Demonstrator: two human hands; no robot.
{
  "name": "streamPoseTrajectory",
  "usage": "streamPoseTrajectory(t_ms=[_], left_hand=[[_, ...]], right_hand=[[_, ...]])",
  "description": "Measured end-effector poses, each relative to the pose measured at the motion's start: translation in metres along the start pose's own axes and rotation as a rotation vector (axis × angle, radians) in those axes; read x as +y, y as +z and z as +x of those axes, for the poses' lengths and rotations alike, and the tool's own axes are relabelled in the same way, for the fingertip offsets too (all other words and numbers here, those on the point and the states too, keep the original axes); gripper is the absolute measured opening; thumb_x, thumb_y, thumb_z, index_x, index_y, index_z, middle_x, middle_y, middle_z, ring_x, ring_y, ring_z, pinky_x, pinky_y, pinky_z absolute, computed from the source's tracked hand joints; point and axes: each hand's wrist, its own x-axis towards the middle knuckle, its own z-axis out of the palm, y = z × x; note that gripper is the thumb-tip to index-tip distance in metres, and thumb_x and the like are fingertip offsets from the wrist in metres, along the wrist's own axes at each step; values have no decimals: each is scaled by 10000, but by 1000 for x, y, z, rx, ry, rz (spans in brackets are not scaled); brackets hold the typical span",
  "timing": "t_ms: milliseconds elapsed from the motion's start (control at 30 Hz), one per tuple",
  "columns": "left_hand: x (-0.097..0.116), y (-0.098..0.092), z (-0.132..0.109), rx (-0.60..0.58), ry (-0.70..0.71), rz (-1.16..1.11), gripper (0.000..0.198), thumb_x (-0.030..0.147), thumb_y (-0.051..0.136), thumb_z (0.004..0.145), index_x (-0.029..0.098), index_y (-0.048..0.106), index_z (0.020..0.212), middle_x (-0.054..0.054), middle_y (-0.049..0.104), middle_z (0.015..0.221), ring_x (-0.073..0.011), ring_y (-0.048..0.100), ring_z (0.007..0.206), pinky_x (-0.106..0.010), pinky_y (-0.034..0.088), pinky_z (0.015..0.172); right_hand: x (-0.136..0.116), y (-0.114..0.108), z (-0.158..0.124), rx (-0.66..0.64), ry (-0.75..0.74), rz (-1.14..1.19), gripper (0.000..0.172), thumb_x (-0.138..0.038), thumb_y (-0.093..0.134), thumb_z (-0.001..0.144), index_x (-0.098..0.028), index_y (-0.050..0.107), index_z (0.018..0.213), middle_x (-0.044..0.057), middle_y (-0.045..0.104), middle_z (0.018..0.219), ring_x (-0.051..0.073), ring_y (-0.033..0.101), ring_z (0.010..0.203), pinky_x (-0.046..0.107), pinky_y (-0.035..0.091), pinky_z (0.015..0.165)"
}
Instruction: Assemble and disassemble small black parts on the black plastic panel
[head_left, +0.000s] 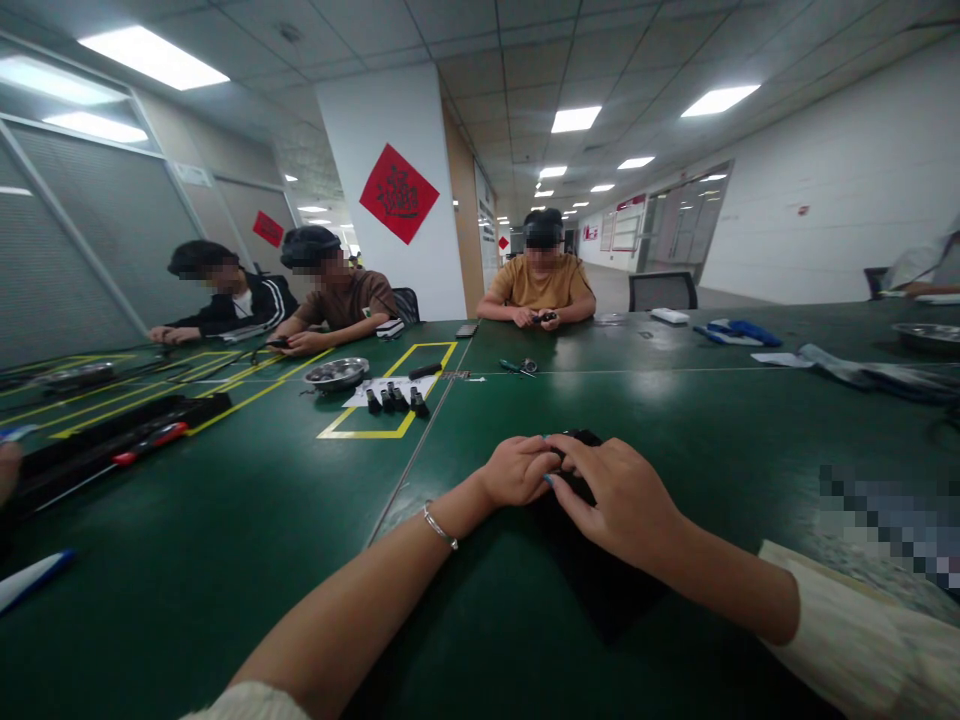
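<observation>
My left hand (520,471) and my right hand (626,492) meet above the green table (480,620), slightly right of centre. Between them is a small black part (583,437), mostly covered by my fingers, so its kind does not show. The left fingers are curled with their tips pressed against it. My right hand arches over from the other side, thumb and fingers closing on the same part. Beneath my hands lies a dark patch (600,590); whether it is a black mat or a shadow I cannot tell.
Ahead to the left, several short black cylinders (397,401) stand on white paper beside a metal bowl (337,374). A green-handled tool (517,367) lies farther off. Left is a black tray (90,450) with a red-handled tool (154,443). Co-workers sit around the table, one opposite (538,285).
</observation>
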Motion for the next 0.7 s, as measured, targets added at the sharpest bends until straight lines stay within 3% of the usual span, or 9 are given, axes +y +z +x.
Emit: streamPoseTrajectory(t_ms=[167,300,467,700], left_hand=[[-3,-4,-2,173,-357,-49,296,391,302,860,190,519,845,-57,565,716,-162,533,669,-289,413,682],[-9,-5,-3,355,-662,-154,204,340,299,868,217,459,837,10,517,598,-140,476,544,-262,354,609],[-17,-2,-1,484,-839,-273,160,326,271,881,228,392,842,62,464,513,-128,428,477,-248,308,552],[-31,-2,-2,723,-974,-358,305,407,206,894,225,351,696,57,403,486,-114,400,471,-234,325,542]], right_hand=[[8,-6,7,59,95,-142,423,-335,462,825,-145,528,1197,158,568,1048,286,511,921,404,375,753],[25,7,6,-87,205,-155,449,-356,438,840,-139,514,1226,170,550,1084,263,548,865,387,411,737],[42,18,7,-216,258,-15,374,-216,342,870,-133,549,1171,133,614,934,199,587,774,327,432,710],[82,10,16,-129,451,277,290,-266,386,840,-219,601,1029,60,648,985,207,598,886,324,437,776]])
